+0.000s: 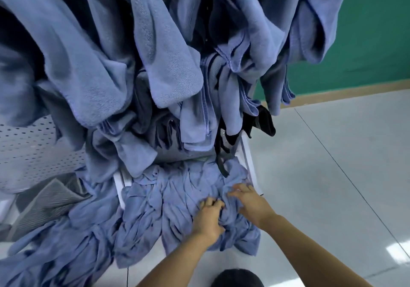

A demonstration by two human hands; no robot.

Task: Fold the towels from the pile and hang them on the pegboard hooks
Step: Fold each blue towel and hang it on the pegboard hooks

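Pick-up step: left hand point(208, 218) grips and right hand point(248, 202), close beside it, rests spread on one crumpled towel point(230, 228) atop the pile point(155, 209) beneath both hands; next it likely needs lifting free for folding.

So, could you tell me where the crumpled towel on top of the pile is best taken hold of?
Pinch a raised ridge of the crumpled towel from straight above, between the left hand and right hand. It lies bunched with no free corner showing, so a standing fold is what the fingers can close on.
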